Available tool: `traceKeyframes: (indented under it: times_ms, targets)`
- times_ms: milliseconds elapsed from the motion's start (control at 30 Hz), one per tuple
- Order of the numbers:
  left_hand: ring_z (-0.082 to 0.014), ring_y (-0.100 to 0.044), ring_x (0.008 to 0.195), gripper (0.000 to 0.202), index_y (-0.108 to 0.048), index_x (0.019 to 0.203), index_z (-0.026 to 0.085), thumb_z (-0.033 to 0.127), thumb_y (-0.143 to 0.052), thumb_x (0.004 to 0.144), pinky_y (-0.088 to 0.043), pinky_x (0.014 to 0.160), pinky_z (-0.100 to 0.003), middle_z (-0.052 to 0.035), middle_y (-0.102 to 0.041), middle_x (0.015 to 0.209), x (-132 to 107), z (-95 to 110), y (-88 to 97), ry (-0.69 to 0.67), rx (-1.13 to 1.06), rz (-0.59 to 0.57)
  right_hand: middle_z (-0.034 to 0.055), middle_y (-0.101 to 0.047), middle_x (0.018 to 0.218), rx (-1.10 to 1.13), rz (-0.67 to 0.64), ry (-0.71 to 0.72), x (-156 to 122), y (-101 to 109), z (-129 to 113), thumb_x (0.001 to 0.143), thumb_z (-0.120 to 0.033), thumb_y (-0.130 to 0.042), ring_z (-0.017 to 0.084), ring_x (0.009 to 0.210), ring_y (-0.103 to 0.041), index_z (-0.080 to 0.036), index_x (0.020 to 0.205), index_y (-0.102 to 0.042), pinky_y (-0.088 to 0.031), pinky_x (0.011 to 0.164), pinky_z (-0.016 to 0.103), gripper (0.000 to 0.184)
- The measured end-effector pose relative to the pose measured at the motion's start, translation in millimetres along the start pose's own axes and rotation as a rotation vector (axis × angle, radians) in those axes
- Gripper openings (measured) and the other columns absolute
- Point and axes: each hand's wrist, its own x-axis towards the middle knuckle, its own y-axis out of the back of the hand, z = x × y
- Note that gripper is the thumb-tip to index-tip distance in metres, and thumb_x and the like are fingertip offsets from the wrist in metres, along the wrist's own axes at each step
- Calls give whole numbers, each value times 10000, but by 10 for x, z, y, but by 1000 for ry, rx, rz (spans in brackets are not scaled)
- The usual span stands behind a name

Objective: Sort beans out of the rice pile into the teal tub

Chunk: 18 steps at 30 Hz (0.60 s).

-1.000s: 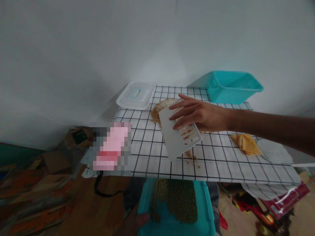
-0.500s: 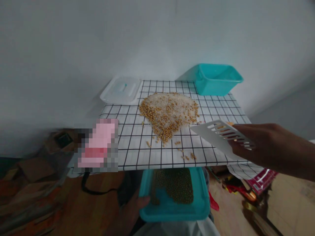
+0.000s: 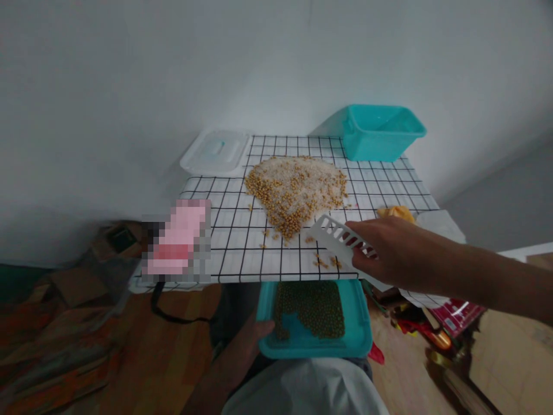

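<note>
Both gripping: right hand (image 3: 387, 254) scraper (image 3: 332, 233), left hand (image 3: 252, 341) tray (image 3: 361, 326).

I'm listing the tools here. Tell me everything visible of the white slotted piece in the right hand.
The white slotted piece is a thin, flat sheet, plastic by its look, with a row of narrow slots at one end. The right hand grips it, hiding its near part. It is tilted, slotted end toward the grain pile, above the checked cloth; contact with it cannot be told.
</note>
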Motion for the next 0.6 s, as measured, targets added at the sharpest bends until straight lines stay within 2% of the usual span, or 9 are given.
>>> traceKeyframes:
  times_ms: [200, 300, 433, 600]
  targets:
    - [-328, -629, 1217, 451, -663, 1249, 200, 361, -617, 830, -419, 1088, -495, -97, -771, 1164, 3, -35, 7, 9, -19, -33, 36, -673, 765, -18, -18, 40, 21, -12, -96, 869, -257, -512, 167, 653, -597, -210, 885, -569, -316, 577, 297, 75]
    - [-332, -626, 1217, 421, -687, 1213, 189, 349, -613, 831, -409, 1098, -488, -89, -784, 1126, 12, -49, 27, -3, -17, -41, 44, -679, 801, -3, -44, 29, -8, -36, -131, 876, -254, -508, 172, 675, -616, -212, 919, -577, -327, 573, 291, 92]
    - [-331, -619, 1223, 374, -718, 1150, 176, 342, -603, 834, -391, 1113, -482, -80, -791, 1095, 4, -24, 35, -11, 7, -43, 59, -692, 863, -3, -13, 68, -41, -75, -199, 849, -199, -531, 180, 730, -637, -196, 1014, -606, -338, 587, 290, 181]
    - [-338, -603, 1244, 326, -738, 1092, 182, 333, -591, 842, -401, 1103, -491, -90, -785, 1107, -18, 16, 14, -18, 33, -44, 40, -669, 820, 17, -25, 92, -86, -92, -295, 829, -157, -527, 156, 675, -613, -192, 1026, -611, -324, 568, 285, 218]
